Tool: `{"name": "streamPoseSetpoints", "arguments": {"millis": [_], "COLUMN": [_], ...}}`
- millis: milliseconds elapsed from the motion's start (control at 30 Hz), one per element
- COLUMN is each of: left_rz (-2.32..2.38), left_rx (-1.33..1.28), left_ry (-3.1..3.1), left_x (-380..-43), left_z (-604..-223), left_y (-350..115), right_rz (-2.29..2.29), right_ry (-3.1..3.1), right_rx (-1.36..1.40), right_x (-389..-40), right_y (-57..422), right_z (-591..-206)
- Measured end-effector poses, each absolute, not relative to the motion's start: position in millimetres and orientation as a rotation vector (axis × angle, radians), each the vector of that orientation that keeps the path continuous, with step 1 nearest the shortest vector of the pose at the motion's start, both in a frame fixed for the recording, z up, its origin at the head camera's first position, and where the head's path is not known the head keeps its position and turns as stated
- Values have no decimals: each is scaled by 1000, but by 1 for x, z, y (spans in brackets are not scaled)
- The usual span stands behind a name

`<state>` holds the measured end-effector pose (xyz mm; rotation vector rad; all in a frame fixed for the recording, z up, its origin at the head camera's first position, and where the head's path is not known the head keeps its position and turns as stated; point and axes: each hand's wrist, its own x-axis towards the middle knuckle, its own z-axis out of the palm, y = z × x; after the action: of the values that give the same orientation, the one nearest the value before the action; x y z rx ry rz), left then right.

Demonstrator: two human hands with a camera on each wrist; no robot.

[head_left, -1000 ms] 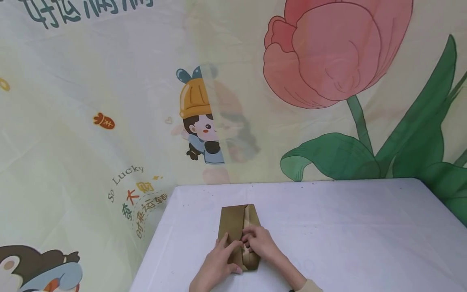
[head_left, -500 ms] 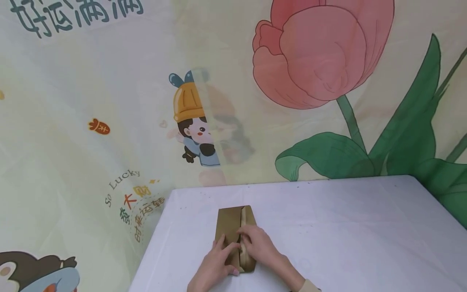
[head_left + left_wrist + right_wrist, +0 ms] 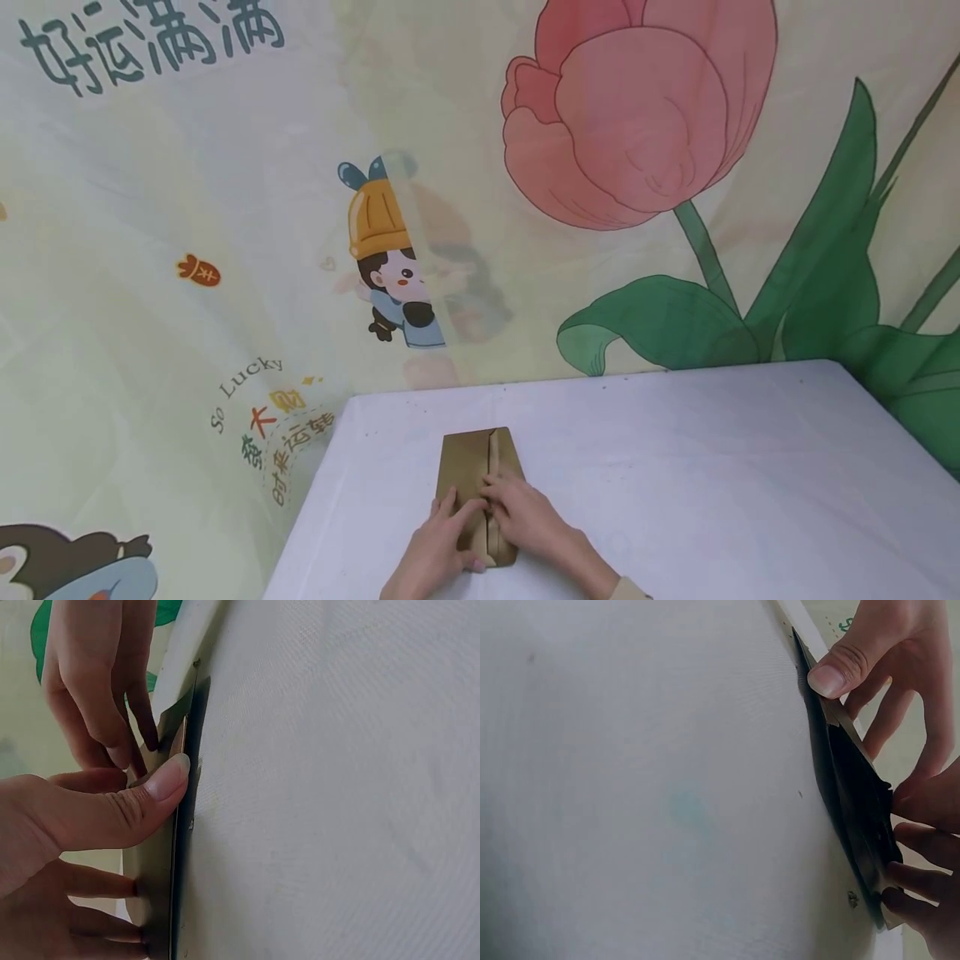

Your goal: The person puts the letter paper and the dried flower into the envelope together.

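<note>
A folded brown paper piece [image 3: 463, 460], shaped like a long envelope, lies on the white-covered table with a narrow flap [image 3: 510, 457] folded over along its right side. My left hand [image 3: 433, 546] rests on its lower left part, fingers spread. In the left wrist view the left thumb [image 3: 166, 780] lies at the near edge. The right hand [image 3: 528, 518] presses on the flap, its fingertips along the fold line close to the left index finger. From the right wrist view, a dark gap [image 3: 855, 802] shows between the paper's layers at the near end.
The white tablecloth [image 3: 660, 467] spreads out on both sides of the paper and behind it. Behind the table hangs a printed cloth backdrop [image 3: 480, 100] with a large pink tulip [image 3: 645, 117] and cartoon figures.
The flap has gone from raised, with the right fingers at its edge, to lying flatter under the right hand. The left hand keeps its place on the paper. The head view has shifted slightly.
</note>
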<state>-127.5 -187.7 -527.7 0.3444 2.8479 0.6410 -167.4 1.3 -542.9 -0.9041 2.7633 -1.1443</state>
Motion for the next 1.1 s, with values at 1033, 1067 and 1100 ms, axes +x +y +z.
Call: {"name": "streamPoseSetpoints", "arguments": {"millis": [1033,1067,1100], "left_rz": [587,595,600], "left_rx": [274,271,273], "left_ry": [3169,3181,3194], "left_x": [-113,-114,-115], "left_z": [-539,-539,-539], "left_y": [-177,-177,-176], "right_rz": [-1216,-1233,-1245], "right_ry": [2690,2689,2693], "right_rx": [-933,-927,-919], "right_x": [-151,-151,-150], "right_y": [15,18,21], "right_z": [-546,-544,-541]}}
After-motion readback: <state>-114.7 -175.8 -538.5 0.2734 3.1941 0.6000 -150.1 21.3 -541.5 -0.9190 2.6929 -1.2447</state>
